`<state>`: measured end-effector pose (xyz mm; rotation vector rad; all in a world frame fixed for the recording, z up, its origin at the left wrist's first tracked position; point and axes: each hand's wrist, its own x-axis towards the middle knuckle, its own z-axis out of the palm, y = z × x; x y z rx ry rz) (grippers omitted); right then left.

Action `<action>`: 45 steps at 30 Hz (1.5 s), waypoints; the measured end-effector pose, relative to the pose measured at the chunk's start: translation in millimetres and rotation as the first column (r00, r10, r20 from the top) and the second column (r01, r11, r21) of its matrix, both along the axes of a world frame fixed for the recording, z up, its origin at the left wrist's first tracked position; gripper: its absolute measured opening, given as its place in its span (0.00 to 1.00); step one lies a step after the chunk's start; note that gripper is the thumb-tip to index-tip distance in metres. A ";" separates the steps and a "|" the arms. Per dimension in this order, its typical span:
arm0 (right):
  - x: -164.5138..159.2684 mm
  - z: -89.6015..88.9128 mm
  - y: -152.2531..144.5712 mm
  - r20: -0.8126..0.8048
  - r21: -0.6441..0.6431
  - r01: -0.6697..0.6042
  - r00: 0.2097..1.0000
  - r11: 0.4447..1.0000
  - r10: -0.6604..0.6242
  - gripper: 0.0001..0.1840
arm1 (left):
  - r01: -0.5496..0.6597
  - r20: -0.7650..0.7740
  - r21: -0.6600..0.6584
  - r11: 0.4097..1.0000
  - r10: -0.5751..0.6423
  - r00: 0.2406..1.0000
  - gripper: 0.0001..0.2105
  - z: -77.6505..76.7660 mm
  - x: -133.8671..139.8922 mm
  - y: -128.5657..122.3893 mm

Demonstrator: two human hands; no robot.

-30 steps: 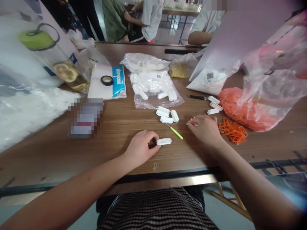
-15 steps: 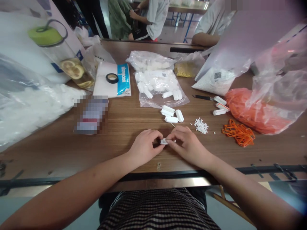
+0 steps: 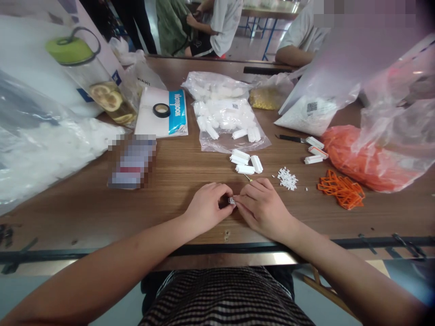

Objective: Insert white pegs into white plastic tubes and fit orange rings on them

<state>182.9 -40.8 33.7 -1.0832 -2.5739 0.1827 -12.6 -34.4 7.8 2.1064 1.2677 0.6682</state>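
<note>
Between my hands is a small white plastic housing [image 3: 232,200], mostly covered by fingers. My left hand [image 3: 209,206] pinches its left end between thumb and index finger. My right hand [image 3: 260,203] closes its fingertips on the other end; whether a smaller part is also in them I cannot tell. Just beyond the right knuckles, the thin tip of a tool [image 3: 249,178] pokes out. Several white plastic housings [image 3: 245,169] lie a little farther back. To the right sits a heap of tiny white pieces [image 3: 287,178], with a pile of orange plastic frames [image 3: 340,189] beyond it.
A clear bag of white housings [image 3: 231,115] lies mid-table. At left are a notebook [image 3: 152,122] with a tape roll [image 3: 161,110], a bottle [image 3: 98,81] and a blurred-out flat object [image 3: 132,163]. A bag of orange parts [image 3: 360,156] and a black-handled tool [image 3: 292,138] are at right.
My right fingers have shifted slightly left and now cover more of the white housing. The whole view has moved a little; the table items stay in place.
</note>
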 end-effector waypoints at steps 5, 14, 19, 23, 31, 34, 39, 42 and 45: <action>4.2 -5.4 -3.5 -0.136 0.020 0.038 0.990 0.999 -0.035 0.09 | 0.000 0.005 0.007 1.000 0.000 1.000 0.06 -2.3 -0.3 0.4; 1.7 -5.8 -3.8 -0.109 0.004 0.147 0.983 0.989 -0.146 0.09 | 0.006 0.009 0.001 1.000 -0.006 1.000 0.04 -2.2 0.1 0.3; -2.5 2.1 -4.1 -0.022 0.046 0.142 0.990 0.989 -0.141 0.13 | -0.006 -0.001 -0.016 1.000 0.006 1.000 0.05 -0.8 0.8 0.0; -4.2 0.1 -9.0 0.001 0.119 0.140 0.990 0.983 -0.141 0.11 | -0.005 -0.010 -0.014 1.000 0.005 1.000 0.05 0.5 1.6 0.0; -8.6 -7.9 -14.7 -0.150 -0.054 0.261 0.952 0.964 -0.266 0.06 | -0.003 0.005 0.007 1.000 0.002 1.000 0.06 -1.0 1.4 0.1; -9.8 -5.3 -10.4 -0.161 -0.145 0.251 0.948 0.957 -0.273 0.06 | 0.008 0.007 0.023 1.000 -0.008 1.000 0.06 -1.7 0.9 -0.3; -5.2 2.2 -3.7 -0.179 -0.203 0.213 0.951 0.956 -0.250 0.06 | 0.017 0.029 0.056 0.998 -0.018 0.999 0.06 -3.1 0.7 -0.4; 2.6 7.7 -0.6 -0.189 -0.141 0.240 0.946 0.960 -0.264 0.06 | 0.022 0.040 0.056 0.998 -0.024 0.999 0.04 -2.8 1.0 -0.5; 9.4 11.7 1.5 -0.199 -0.113 0.228 0.948 0.967 -0.247 0.05 | 0.046 0.039 0.071 0.996 -0.049 0.998 0.05 -0.8 -0.7 -0.7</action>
